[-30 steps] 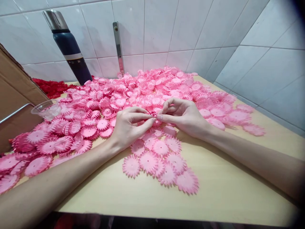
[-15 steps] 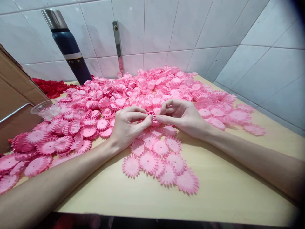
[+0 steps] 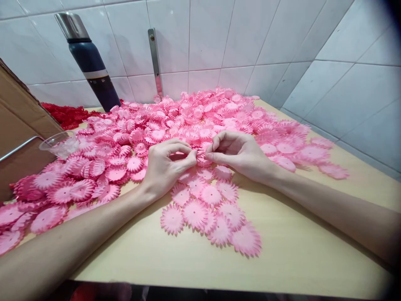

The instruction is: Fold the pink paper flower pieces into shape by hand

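Observation:
My left hand (image 3: 166,167) and my right hand (image 3: 239,152) meet fingertip to fingertip over the middle of the table. Both pinch one small pink flower-shaped piece (image 3: 201,157) between thumb and fingers. A large heap of the same pink flower pieces (image 3: 175,121) spreads behind and left of the hands. A flat cluster of single pink flower pieces (image 3: 209,213) lies just in front of the hands on the pale wooden table (image 3: 297,246).
A dark blue flask with a steel cap (image 3: 90,62) stands at the back left against the tiled wall. Red flower pieces (image 3: 67,115) lie beside it. A clear plastic cup (image 3: 59,144) and a cardboard box (image 3: 21,125) sit at the left.
My left fingers have curled in tighter around the pink piece, and both hands have drawn slightly closer together. Everything else stays put.

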{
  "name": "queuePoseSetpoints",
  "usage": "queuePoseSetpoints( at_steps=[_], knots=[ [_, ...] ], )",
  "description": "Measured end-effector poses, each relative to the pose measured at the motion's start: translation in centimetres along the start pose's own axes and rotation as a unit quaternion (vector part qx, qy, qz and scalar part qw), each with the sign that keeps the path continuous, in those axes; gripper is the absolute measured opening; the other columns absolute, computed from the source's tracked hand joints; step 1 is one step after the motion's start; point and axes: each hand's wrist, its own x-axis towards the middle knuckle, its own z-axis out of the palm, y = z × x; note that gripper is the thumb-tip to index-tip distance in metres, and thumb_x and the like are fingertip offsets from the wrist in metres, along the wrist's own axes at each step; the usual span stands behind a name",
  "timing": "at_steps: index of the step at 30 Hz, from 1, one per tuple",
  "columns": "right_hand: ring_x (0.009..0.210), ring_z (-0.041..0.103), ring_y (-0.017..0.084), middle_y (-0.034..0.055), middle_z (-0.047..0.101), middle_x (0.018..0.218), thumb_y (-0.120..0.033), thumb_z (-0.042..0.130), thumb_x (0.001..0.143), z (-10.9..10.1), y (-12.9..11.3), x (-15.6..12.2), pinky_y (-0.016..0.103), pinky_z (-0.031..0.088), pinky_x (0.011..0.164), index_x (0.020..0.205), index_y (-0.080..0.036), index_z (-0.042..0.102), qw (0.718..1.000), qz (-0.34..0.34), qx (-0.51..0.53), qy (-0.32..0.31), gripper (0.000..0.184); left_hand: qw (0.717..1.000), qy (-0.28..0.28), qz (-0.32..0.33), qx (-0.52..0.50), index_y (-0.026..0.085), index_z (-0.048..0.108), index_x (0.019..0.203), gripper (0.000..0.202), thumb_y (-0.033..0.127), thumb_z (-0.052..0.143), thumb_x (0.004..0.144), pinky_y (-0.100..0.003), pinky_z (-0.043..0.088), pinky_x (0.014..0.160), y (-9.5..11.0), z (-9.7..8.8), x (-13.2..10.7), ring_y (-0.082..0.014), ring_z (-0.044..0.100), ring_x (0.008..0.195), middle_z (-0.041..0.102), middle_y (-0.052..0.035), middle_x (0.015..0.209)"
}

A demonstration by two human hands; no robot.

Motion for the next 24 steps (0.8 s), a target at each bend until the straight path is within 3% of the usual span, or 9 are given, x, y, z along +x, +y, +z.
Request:
queuePoseSetpoints(
  at_steps=[6,9,13,19,24],
  knots=[
    [0.070,0.063,0.013,-0.0004,0.066,0.075,-0.018,0.073,0.074,-0.15,0.15,0.09,0.028,0.053,0.063,0.078,-0.021,0.066,1.000,-0.029,-0.008,-0.005,0.009,0.998,0.023,-0.050,-0.026,0.014,0.069,0.066,0.009,0.016,0.067,0.075,-0.021,0.054,0.059,0.09,-0.01,0.11,-0.0128,0.065,0.066,0.071,-0.0028,0.072],
    [0.070,0.064,0.014,0.0008,0.069,0.077,-0.017,0.071,0.074,-0.03,-0.11,0.03,0.029,0.054,0.061,0.083,-0.022,0.072,0.999,-0.028,-0.046,0.007,0.010,0.998,0.011,-0.052,-0.027,0.014,0.069,0.067,0.009,0.015,0.068,0.075,-0.021,0.052,0.059,0.14,-0.07,0.15,-0.0122,0.065,0.065,0.071,-0.0020,0.071],
    [0.071,0.065,0.016,0.0027,0.073,0.081,-0.018,0.068,0.076,0.03,-0.40,-0.14,0.030,0.053,0.059,0.084,-0.024,0.077,0.993,-0.041,-0.112,0.010,0.013,0.999,-0.002,-0.034,-0.022,0.015,0.071,0.070,0.009,0.018,0.068,0.077,-0.022,0.053,0.059,0.17,-0.13,0.11,-0.0137,0.066,0.069,0.072,-0.0039,0.076],
    [0.076,0.068,0.019,0.0043,0.074,0.082,-0.027,0.069,0.079,0.18,-0.48,-0.44,0.033,0.056,0.067,0.082,-0.022,0.077,0.989,-0.051,-0.141,0.011,0.010,1.000,-0.013,0.005,-0.011,0.015,0.074,0.071,0.009,0.020,0.069,0.077,-0.022,0.054,0.058,-0.04,-0.09,-0.03,-0.0147,0.067,0.072,0.072,-0.0066,0.080],
    [0.065,0.063,0.017,0.0043,0.070,0.073,-0.034,0.076,0.072,0.46,-0.22,-0.59,0.030,0.052,0.057,0.074,-0.018,0.072,0.982,-0.059,-0.174,0.039,0.016,0.999,-0.029,0.019,-0.016,0.014,0.076,0.074,0.008,0.018,0.070,0.076,-0.023,0.054,0.058,-0.30,-0.01,-0.16,-0.0146,0.066,0.069,0.072,-0.0079,0.080]
  ],
)
